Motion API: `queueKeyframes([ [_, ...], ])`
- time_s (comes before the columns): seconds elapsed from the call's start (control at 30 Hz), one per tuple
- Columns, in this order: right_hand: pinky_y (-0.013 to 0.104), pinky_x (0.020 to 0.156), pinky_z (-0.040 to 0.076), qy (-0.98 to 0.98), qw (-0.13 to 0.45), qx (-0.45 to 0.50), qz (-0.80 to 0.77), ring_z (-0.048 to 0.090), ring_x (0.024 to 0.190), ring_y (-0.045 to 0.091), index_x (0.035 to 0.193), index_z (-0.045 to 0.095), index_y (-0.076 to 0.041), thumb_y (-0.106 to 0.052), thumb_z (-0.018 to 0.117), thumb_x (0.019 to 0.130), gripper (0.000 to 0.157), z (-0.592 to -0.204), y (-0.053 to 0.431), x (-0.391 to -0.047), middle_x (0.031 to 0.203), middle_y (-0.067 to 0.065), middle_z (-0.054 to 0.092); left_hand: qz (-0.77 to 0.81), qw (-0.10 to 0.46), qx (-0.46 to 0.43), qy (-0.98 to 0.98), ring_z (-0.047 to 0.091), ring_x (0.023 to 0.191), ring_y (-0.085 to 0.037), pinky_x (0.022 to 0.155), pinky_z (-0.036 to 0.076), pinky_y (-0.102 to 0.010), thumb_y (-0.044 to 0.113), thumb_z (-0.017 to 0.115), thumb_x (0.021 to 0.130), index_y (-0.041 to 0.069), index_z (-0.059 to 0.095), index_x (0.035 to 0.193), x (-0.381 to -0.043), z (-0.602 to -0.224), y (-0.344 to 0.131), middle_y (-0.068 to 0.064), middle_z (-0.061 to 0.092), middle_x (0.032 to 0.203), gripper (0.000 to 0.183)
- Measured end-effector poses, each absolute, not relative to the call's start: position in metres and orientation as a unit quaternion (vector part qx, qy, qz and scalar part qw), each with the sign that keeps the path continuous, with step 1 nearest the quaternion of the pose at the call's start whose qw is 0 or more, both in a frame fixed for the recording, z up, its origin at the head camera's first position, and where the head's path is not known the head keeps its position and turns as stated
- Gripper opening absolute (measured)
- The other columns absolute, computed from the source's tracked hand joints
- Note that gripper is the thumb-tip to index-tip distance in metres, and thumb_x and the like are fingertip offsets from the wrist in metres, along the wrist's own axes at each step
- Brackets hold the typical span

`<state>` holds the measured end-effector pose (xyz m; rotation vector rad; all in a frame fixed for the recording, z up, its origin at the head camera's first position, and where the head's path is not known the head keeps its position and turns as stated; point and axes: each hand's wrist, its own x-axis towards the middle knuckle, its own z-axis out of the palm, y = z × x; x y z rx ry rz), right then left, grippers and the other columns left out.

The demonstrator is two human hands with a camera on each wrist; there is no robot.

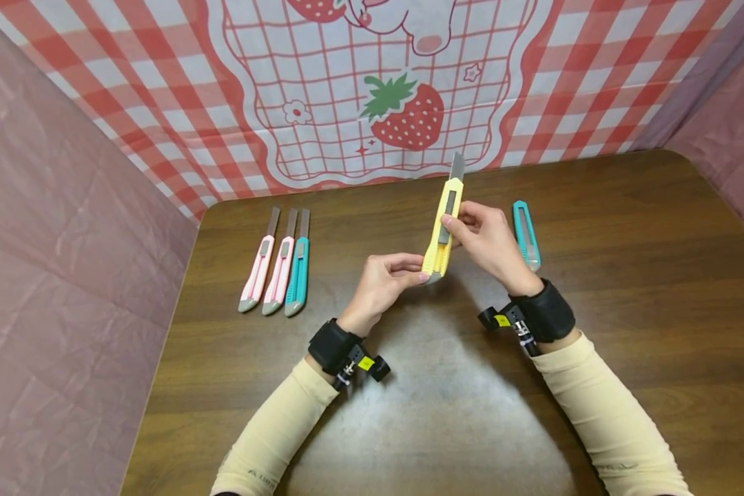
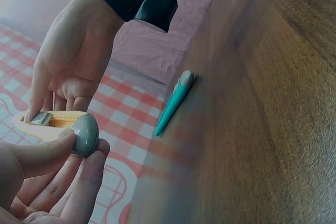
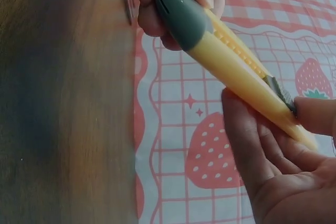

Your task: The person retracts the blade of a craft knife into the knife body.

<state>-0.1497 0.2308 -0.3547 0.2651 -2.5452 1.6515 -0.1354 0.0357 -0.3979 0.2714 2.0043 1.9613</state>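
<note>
Both hands hold a yellow utility knife (image 1: 443, 231) above the table, its grey blade (image 1: 457, 167) extended and pointing away from the person. My left hand (image 1: 381, 286) pinches the grey end cap (image 2: 86, 135) between thumb and fingers. Higher up the body, my right hand (image 1: 486, 238) grips the knife, its thumb on the dark slider (image 3: 281, 93) and its fingers beneath the handle. Right of the right hand lies a teal utility knife (image 1: 524, 231) with no blade showing, its lower end close to the wrist in the head view.
At the table's left, two pink utility knives (image 1: 259, 272) and another teal one (image 1: 297, 275) lie side by side with blades out. A red-and-white checked cloth (image 1: 180, 89) with strawberries hangs behind the wooden table (image 1: 434, 413). Pink fabric (image 1: 56, 241) hangs at the sides.
</note>
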Motion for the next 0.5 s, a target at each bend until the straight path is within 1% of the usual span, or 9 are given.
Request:
queueKeyframes([
  [0.07, 0.025, 0.060, 0.061, -0.836, 0.036, 0.083, 0.542, 0.066, 0.065, -0.003, 0.109, 0.066, 0.008, -0.020, 0.057, 0.101, 0.031, -0.3548, 0.2317, -0.1487, 0.093, 0.027, 0.071, 0.687, 0.161, 0.098, 0.702, 0.071, 0.082, -0.008, 0.079, 0.059, -0.021, 0.000, 0.074, 0.084, -0.006, 0.070, 0.113, -0.1354, -0.3986, 0.0363, -0.028, 0.072, 0.106, 0.030],
  [0.2, 0.022, 0.056, 0.060, -0.837, 0.005, 0.078, 0.541, 0.066, 0.061, 0.003, 0.109, 0.066, 0.008, -0.025, 0.052, 0.103, 0.036, -0.3542, 0.2328, -0.1471, 0.090, 0.026, 0.069, 0.688, 0.156, 0.100, 0.702, 0.071, 0.083, -0.009, 0.079, 0.059, -0.021, -0.001, 0.074, 0.084, -0.007, 0.069, 0.113, -0.1353, -0.4000, 0.0372, -0.029, 0.072, 0.106, 0.030],
  [0.33, 0.024, 0.057, 0.061, -0.835, -0.018, 0.071, 0.545, 0.067, 0.061, 0.005, 0.110, 0.066, 0.008, -0.029, 0.050, 0.103, 0.041, -0.3550, 0.2333, -0.1481, 0.090, 0.026, 0.069, 0.689, 0.156, 0.097, 0.701, 0.071, 0.084, -0.009, 0.080, 0.060, -0.022, -0.001, 0.075, 0.083, -0.006, 0.069, 0.113, -0.1347, -0.4007, 0.0371, -0.028, 0.072, 0.106, 0.031],
  [0.43, 0.023, 0.056, 0.060, -0.842, -0.013, 0.072, 0.535, 0.067, 0.060, 0.005, 0.109, 0.066, 0.008, -0.030, 0.050, 0.103, 0.042, -0.3558, 0.2330, -0.1483, 0.090, 0.026, 0.069, 0.693, 0.159, 0.096, 0.697, 0.071, 0.084, -0.009, 0.080, 0.060, -0.022, -0.001, 0.074, 0.084, -0.006, 0.069, 0.113, -0.1345, -0.4011, 0.0370, -0.029, 0.072, 0.106, 0.031],
  [0.5, 0.021, 0.056, 0.059, -0.847, 0.001, 0.075, 0.526, 0.066, 0.060, 0.004, 0.108, 0.067, 0.008, -0.028, 0.051, 0.103, 0.040, -0.3562, 0.2327, -0.1480, 0.089, 0.026, 0.070, 0.695, 0.159, 0.097, 0.695, 0.071, 0.083, -0.009, 0.080, 0.060, -0.022, -0.001, 0.074, 0.084, -0.007, 0.069, 0.113, -0.1346, -0.4017, 0.0371, -0.029, 0.071, 0.107, 0.031],
])
